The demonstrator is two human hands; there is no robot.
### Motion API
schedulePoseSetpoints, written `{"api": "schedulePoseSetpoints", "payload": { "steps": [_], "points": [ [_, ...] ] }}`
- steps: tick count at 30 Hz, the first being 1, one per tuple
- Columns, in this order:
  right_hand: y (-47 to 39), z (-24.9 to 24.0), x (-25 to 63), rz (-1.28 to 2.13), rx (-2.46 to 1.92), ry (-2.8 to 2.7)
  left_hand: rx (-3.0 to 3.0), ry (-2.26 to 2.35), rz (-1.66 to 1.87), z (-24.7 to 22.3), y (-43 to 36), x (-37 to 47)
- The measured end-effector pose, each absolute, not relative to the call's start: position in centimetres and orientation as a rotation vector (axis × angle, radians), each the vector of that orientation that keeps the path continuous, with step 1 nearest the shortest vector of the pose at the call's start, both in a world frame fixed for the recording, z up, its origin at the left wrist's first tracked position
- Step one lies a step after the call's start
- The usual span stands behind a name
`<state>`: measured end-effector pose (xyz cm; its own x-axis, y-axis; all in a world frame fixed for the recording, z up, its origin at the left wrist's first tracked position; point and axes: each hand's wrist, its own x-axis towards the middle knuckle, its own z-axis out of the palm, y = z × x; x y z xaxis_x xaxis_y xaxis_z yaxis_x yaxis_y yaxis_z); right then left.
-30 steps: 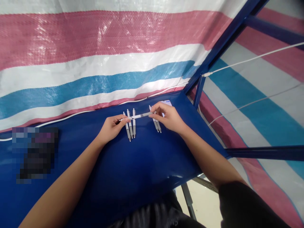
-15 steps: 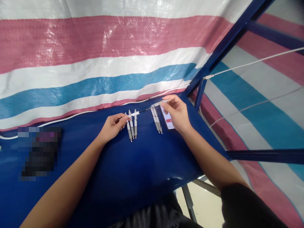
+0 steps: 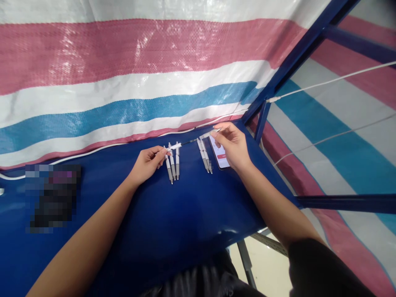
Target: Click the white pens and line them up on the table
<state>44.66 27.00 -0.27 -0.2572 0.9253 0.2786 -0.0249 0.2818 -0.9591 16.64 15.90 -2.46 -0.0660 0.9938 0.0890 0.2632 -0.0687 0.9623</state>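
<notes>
My left hand [image 3: 151, 163] pinches a white pen barrel [image 3: 175, 147], held roughly level. A thin dark refill [image 3: 189, 141] sticks out of the barrel's right end. Between the fingers of my right hand [image 3: 232, 142] is a grey pen grip with a pointed tip [image 3: 208, 134]. The refill's far end reaches close to this piece; whether it is still inside cannot be made out. Under the barrel, three white-and-grey pens [image 3: 173, 167] lie side by side on the blue table [image 3: 173, 218]. Two more pens [image 3: 204, 156] lie to the right, beside a phone [image 3: 222, 157] with a lit screen, partly behind my right hand.
At the left of the table lies a dark, pixelated item [image 3: 55, 198]. A white cable [image 3: 89, 154] runs along the back edge, in front of a striped tarp [image 3: 130, 53]. Blue metal frame bars [image 3: 272, 86] stand at the right.
My right hand has shifted slightly right with the grey grip, widening the gap to the white barrel a little. My left hand stays almost in place. The lying pens have not moved.
</notes>
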Motion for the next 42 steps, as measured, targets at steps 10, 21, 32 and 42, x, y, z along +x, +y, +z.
{"api": "schedulePoseSetpoints", "payload": {
  "steps": [10, 21, 32, 42],
  "points": [
    [25.8, -0.7, 43.6, 1.349, -0.839, -1.627, 1.473, 1.418, 1.143, -3.1, 15.9, 16.6],
    [24.5, -0.6, 43.0, 1.316, -0.925, -1.727, 1.522, 1.445, 1.084, -2.7, 15.6, 16.7],
    [25.2, 1.0, 44.6, 1.104, -0.894, -2.184, 1.485, 1.425, 1.108, -2.6, 15.6, 16.9],
    [25.4, 0.5, 45.0, 0.984, -0.871, -2.318, 1.48, 1.424, 1.109, -2.5, 15.6, 16.8]
  ]
}}
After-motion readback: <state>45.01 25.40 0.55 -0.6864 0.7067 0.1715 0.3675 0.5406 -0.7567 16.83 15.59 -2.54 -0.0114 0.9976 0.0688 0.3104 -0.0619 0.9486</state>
